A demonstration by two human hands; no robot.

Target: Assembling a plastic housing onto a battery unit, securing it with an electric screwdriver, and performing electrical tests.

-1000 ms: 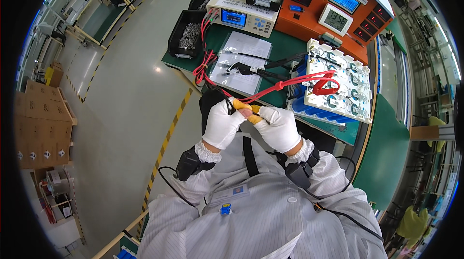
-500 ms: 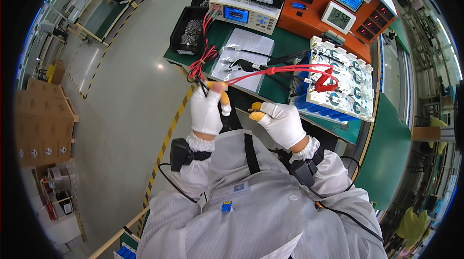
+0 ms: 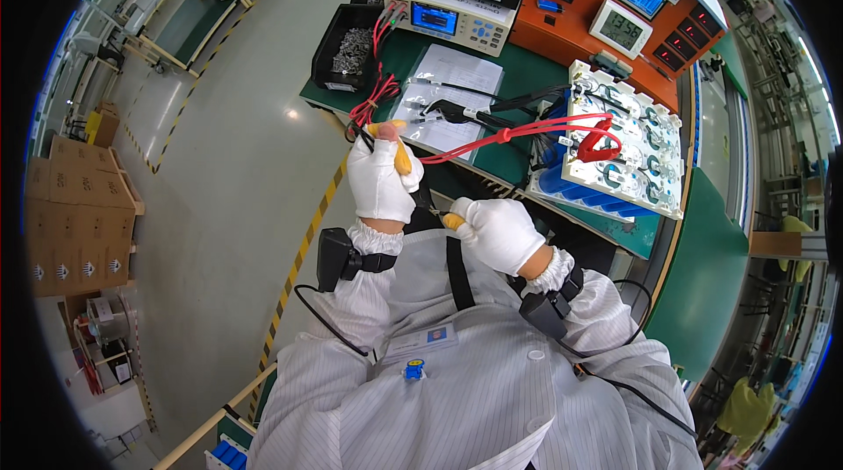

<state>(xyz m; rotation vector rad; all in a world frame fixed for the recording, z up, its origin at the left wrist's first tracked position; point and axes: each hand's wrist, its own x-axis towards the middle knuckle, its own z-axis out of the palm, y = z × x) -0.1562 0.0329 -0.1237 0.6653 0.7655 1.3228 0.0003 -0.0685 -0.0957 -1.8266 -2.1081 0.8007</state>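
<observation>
Black cable [image 3: 365, 137] — hands [image 3: 379, 182] [image 3: 499, 231] no longer together

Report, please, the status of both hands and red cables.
Left hand beside red cables, grip unclear. Right hand pinched, contents unclear. Black clip lies on papers.

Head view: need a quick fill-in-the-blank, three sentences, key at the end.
1. The gloves on the left hand and right hand are mainly ____ in colour.
2. The cabinet behind the clock is mainly ____ in colour.
3. The paper lies to the ____ of the nearer black bin.

Missing: white; orange; right.
</observation>
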